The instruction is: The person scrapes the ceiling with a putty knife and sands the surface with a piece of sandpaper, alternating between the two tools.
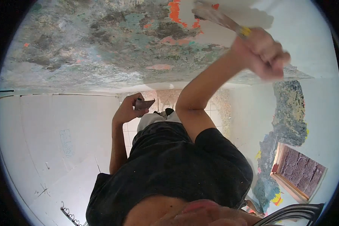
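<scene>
My right hand [261, 52] is raised high, fingers wrapped round the handle of a scraper [220, 18]. A yellow band shows at the grip, and the long blade points up and left. Its tip lies over the edge between the white paint and the stripped part of the wall [113, 45]; whether it touches cannot be seen. Motion blurs this hand. Lower, in front of my waist, my left hand [128, 109] is closed on a dark, wedge-shaped metal scraper blade [146, 104] with a rolled, tube-like end.
Orange paint [175, 13] shows along the edge of the white coat. At right, a side wall has a bare patch [290, 113] and a wood-framed opening [301, 169]. White panels [64, 132] stand at left, near a hook rack [68, 214]. Tiles [214, 113] cover the floor.
</scene>
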Action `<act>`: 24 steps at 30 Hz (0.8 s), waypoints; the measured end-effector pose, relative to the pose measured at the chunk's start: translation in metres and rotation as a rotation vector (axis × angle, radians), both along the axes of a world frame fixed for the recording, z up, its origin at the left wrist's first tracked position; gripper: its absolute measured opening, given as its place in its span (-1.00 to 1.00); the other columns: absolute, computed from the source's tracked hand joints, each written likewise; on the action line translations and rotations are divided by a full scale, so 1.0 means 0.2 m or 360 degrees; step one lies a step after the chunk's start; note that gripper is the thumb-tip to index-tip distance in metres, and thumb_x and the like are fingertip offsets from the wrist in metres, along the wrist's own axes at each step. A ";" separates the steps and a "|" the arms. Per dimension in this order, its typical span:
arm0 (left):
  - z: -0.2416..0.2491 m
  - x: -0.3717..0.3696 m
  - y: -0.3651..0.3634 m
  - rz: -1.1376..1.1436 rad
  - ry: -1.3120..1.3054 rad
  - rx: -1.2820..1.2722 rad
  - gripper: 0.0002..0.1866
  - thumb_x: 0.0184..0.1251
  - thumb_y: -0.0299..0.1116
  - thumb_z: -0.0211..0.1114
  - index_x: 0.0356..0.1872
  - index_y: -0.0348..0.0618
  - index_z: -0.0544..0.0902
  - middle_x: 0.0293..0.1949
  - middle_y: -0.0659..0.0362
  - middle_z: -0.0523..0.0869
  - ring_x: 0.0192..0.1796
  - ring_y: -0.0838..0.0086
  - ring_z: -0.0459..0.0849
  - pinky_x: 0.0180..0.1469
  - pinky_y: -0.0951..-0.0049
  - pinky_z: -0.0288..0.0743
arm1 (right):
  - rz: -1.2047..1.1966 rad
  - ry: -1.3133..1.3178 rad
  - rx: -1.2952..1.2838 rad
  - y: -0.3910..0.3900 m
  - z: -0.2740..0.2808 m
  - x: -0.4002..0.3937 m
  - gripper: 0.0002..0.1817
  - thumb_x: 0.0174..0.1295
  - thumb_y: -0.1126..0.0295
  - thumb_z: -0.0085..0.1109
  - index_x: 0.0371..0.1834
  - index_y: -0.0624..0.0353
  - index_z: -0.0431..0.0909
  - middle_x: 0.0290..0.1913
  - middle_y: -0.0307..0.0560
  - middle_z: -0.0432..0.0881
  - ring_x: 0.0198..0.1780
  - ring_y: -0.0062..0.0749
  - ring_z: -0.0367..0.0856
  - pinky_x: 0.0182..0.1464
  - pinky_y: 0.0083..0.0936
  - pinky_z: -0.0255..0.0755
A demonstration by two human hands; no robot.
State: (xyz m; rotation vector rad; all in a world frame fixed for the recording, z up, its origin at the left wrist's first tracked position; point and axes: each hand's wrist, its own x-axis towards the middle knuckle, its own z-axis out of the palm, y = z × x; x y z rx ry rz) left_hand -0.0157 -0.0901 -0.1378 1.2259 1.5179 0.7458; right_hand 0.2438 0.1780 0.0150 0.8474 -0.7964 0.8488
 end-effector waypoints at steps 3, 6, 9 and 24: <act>0.01 -0.02 -0.02 0.0024 0.0018 0.0028 -0.71 0.04 -0.45 0.50 -0.37 -0.20 0.50 -0.53 0.27 0.58 -0.43 0.64 0.53 -0.43 0.52 0.42 | -0.0013 -0.0098 0.0165 0.01 0.02 0.01 -0.78 0.22 0.39 -0.20 -0.55 -0.02 0.03 -0.74 -0.34 0.05 -0.71 -0.57 -0.02 -0.73 -0.53 -0.13; -0.01 -0.02 -0.03 0.0031 -0.0026 -0.0033 -0.71 0.03 -0.43 0.51 -0.36 -0.21 0.50 -0.52 0.27 0.59 -0.42 0.64 0.54 -0.42 0.51 0.43 | 0.0049 -0.0080 0.0186 0.01 0.03 0.00 -0.78 0.18 0.41 -0.17 -0.56 0.01 0.05 -0.74 -0.30 0.06 -0.72 -0.54 -0.01 -0.73 -0.53 -0.08; 0.00 -0.02 -0.03 0.0017 -0.0056 -0.0033 -0.71 0.02 -0.44 0.51 -0.36 -0.22 0.51 -0.51 0.27 0.59 -0.42 0.63 0.54 -0.42 0.51 0.43 | 0.0032 -0.0029 0.0212 -0.03 0.05 0.05 -0.79 0.15 0.43 -0.15 -0.57 0.01 0.07 -0.75 -0.30 0.06 -0.73 -0.53 -0.01 -0.75 -0.50 -0.07; -0.04 -0.08 -0.05 0.0057 -0.0113 0.0001 -0.71 0.03 -0.48 0.51 -0.37 -0.19 0.49 -0.50 0.27 0.57 -0.42 0.66 0.53 -0.42 0.53 0.43 | -0.0447 -0.0524 0.0107 -0.09 0.07 0.03 -0.72 0.27 0.25 -0.08 -0.60 -0.02 0.19 -0.73 -0.38 0.04 -0.70 -0.62 -0.07 -0.66 -0.57 -0.14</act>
